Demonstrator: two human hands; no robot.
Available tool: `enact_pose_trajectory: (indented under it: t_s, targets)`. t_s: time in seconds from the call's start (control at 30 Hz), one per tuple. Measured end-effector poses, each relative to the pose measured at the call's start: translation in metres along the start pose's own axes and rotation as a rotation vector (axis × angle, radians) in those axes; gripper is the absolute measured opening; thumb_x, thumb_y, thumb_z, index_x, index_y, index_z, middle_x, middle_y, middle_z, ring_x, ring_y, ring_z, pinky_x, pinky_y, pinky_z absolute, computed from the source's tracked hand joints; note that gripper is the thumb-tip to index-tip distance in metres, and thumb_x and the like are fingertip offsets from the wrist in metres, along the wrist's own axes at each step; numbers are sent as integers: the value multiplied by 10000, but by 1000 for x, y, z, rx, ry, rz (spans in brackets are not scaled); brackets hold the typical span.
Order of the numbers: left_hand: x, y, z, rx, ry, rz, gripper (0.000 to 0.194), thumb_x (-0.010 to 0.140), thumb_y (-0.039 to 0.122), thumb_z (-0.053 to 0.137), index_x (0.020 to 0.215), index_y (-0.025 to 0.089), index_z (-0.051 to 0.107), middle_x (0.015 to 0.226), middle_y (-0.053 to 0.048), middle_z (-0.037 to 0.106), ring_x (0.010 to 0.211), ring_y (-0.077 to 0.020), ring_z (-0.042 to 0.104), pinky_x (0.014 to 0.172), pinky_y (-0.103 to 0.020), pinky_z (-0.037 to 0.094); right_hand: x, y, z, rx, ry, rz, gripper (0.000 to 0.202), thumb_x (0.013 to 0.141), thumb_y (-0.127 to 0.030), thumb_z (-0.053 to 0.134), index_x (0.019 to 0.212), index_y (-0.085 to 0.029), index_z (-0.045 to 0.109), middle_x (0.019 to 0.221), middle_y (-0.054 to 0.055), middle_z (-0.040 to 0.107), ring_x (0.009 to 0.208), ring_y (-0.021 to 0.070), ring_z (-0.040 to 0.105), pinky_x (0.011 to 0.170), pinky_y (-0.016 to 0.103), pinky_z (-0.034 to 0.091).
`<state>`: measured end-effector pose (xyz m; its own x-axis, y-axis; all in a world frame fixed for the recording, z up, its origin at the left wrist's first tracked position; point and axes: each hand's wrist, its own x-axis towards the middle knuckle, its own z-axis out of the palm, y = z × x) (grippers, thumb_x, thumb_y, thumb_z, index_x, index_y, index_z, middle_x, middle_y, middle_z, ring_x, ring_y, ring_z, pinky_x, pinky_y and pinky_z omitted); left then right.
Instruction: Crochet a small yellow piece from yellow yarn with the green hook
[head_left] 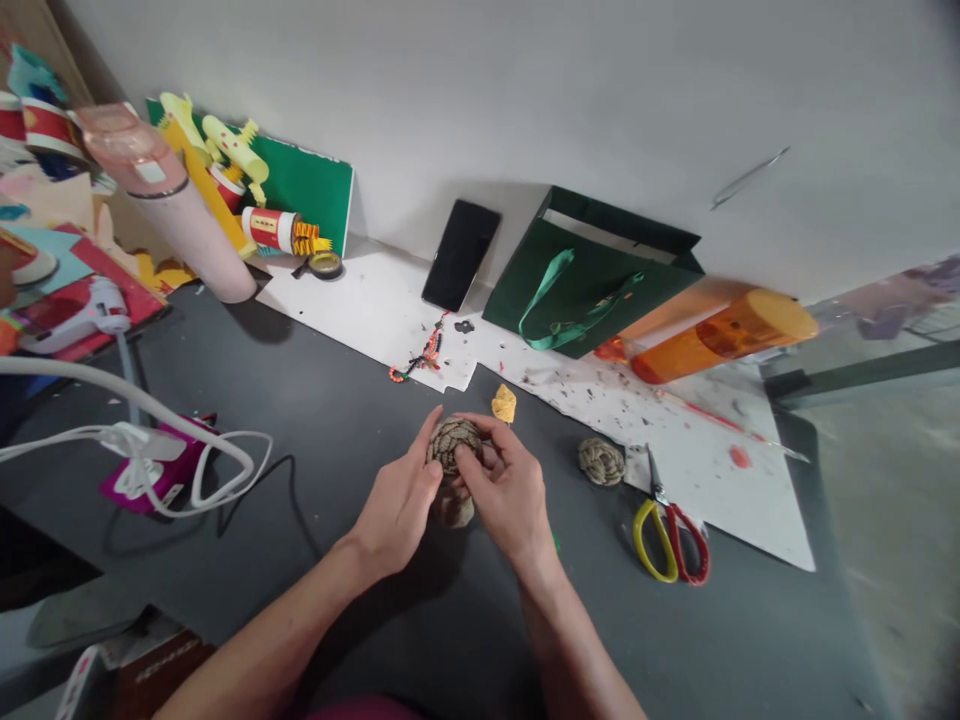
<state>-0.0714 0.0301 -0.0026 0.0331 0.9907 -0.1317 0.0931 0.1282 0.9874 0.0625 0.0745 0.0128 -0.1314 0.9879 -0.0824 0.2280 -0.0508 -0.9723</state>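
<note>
A grey-brown rounded piece (454, 440), its surface ridged in overlapping, scale-like segments, is held over the table between both hands. My left hand (401, 500) grips its left side, the thumb against the near edge and a finger along the far left. From the right, my right hand (510, 490) presses its thumb on the top while the fingers curl around the side. Just below the piece is a smoother brown lump (454, 508); whether the two are joined I cannot tell. A similar ridged piece (601, 461) lies to the right, near scissors (670, 530) with one yellow and one red handle.
A small yellow lump (504, 404) lies beyond my hands. Along the wall stand a phone (461, 255), a green paper bag (592, 275) and an orange bottle (724, 335). At left are a pink tumbler (176, 210), a purple power strip (161, 465) with cables and a glue gun (94, 312).
</note>
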Motion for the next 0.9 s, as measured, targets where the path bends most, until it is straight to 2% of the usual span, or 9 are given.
enact_pose_trajectory:
  t_s: [0.1,0.23,0.37,0.47,0.53,0.63,0.8,0.9]
  targets:
    - [1,2,5,-59,50,-28,611,963,329,464,1545,171,363,1217,-90,728,1151,-264,653,1085,-410,447,-2,1,5,-13,25,-16,244,833,-278,589,1051,-197,664,887,52,749,665,162,708,592,267,580]
    - [4,4,8,-138,117,-21,449,962,295,454,1378,154,551,1286,-109,686,1161,-254,628,1058,-370,450,-5,2,10,7,28,-27,266,869,-300,596,1102,-191,662,978,84,755,779,190,740,683,296,613]
    - [10,0,3,-280,87,-72,363,942,248,431,1211,143,652,1146,-94,728,1032,-245,647,957,-358,488,-5,-1,1,-35,-83,-22,350,986,-396,489,1211,-195,664,915,72,719,564,144,660,531,284,571]
    - [13,0,-1,-390,23,-95,363,912,236,428,1158,137,674,1131,-94,730,1021,-248,649,918,-355,503,-2,-6,-11,-146,-36,-109,390,1032,-402,400,1205,-192,679,883,64,678,540,131,604,563,306,559]
    - [13,2,-3,-359,-6,-107,341,893,234,451,1116,137,691,1104,-87,736,1015,-245,643,928,-353,491,0,-7,-15,-221,-22,-200,341,1010,-368,465,1221,-204,675,934,66,663,585,132,591,603,313,558]
    - [12,4,-4,-292,-6,-125,306,889,229,472,1068,131,701,1068,-85,742,987,-239,636,919,-349,475,1,-6,-14,-272,-70,-301,305,921,-271,587,1206,-219,683,987,66,657,621,133,579,580,290,542]
    - [12,-1,0,-426,-29,-108,375,965,319,432,1207,138,654,1164,-99,726,1059,-250,647,970,-374,473,-2,-2,-3,-291,15,-308,252,880,-195,588,1102,-202,707,939,59,664,613,133,576,553,270,535]
    - [12,2,1,-397,6,-104,372,947,353,499,1210,144,661,1187,-103,726,1086,-257,645,985,-366,470,-4,0,0,-281,58,-307,236,885,-199,591,1091,-199,704,932,57,665,617,135,587,567,274,544]
